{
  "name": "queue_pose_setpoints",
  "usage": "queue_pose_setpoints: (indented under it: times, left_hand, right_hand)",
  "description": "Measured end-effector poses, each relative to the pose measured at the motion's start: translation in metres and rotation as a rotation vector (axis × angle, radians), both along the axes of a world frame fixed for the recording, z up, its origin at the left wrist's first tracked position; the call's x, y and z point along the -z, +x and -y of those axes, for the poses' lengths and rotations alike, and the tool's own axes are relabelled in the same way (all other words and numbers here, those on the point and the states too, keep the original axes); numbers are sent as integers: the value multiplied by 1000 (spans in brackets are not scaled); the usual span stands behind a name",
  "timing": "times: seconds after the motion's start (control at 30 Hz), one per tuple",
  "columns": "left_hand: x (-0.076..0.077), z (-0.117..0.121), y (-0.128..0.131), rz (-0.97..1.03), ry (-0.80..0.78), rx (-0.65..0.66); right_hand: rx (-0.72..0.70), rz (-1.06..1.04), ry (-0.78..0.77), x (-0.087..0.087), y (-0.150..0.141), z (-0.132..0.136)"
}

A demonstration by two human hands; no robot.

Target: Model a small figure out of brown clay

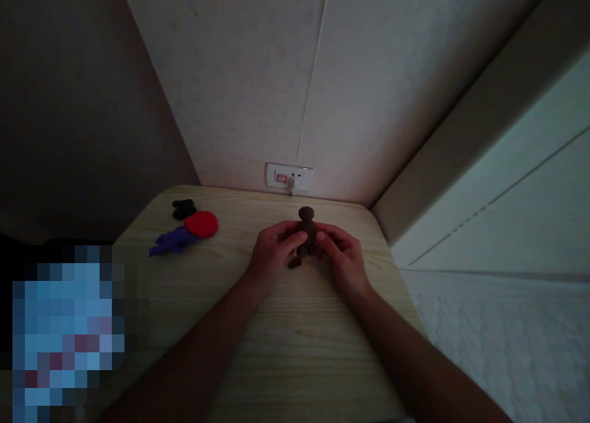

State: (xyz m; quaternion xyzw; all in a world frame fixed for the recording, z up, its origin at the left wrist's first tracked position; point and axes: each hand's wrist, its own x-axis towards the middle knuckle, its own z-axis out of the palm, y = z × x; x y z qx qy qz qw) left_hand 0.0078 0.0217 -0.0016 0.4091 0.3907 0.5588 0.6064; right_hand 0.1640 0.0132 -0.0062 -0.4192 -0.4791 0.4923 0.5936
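Between my two hands, near the far side of the small wooden table (295, 349), is a brown clay figure (306, 229) with a round head on a rounded body and short lower limbs. My left hand (278, 249) grips its left side, thumb across the body. From the other side, my right hand (342, 251) pinches it with thumb and fingers. A small dark brown clay piece (295, 262) shows just below the figure, beside my left hand; whether it is joined to the figure I cannot tell. Fingers partly cover the figure's sides.
Left on the table lie a flat red clay disc (201, 224), a purple clay piece (174, 241) and a black clay lump (184, 209). A wall socket (289, 176) with a plug is behind the table. White quilted bedding (502, 343) lies to the right. A pixelated patch covers the lower left.
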Motion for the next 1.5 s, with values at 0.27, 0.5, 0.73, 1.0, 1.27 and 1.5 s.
queue_pose_setpoints:
  times: [0.27, 0.5, 0.73, 1.0, 1.27, 1.5]
  left_hand:
    - [2, 0, -1, -50, 6, -1]
    - [-1, 4, 3, -170, 63, 30]
    - [-1, 8, 3, -227, 77, -11]
    - [3, 7, 0, -283, 105, -44]
    - [10, 7, -1, -302, 144, -66]
    - [3, 6, 4, -204, 57, -58]
  right_hand:
    - [1, -144, -36, 3, 3, -5]
    - [93, -217, -19, -4, 5, -8]
    - [49, -203, 33, -2, 6, -8]
    - [28, -197, -4, 2, 6, -8]
    - [-17, -196, -8, 8, 7, -9]
    - [27, -169, 44, 8, 7, -11]
